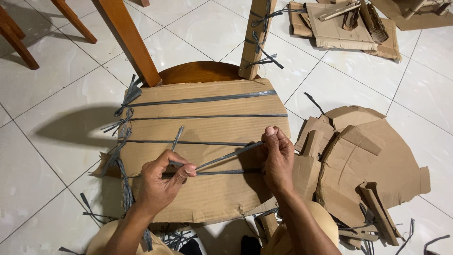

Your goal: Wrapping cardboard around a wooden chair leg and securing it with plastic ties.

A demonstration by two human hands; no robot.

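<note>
A brown cardboard sheet (pixel 207 189) covers the seat of a wooden chair (pixel 198 72). Several grey plastic straps (pixel 203 99) run across the cardboard and are knotted at its left edge. My left hand (pixel 163 182) pinches one end of a loose grey strap (pixel 226 156) over the cardboard's lower middle. At the cardboard's right edge, my right hand (pixel 277 158) grips the other end, so the strap is stretched taut between both hands. A short free tail of strap (pixel 177 138) sticks up above my left hand.
A pile of torn cardboard pieces (pixel 363 165) lies on the white tiled floor to the right. More cardboard scraps (pixel 344 23) sit at the top right. Chair legs (pixel 127 40) and other wooden legs (pixel 14 38) stand at the top left. Strap offcuts (pixel 94 212) litter the floor near my knees.
</note>
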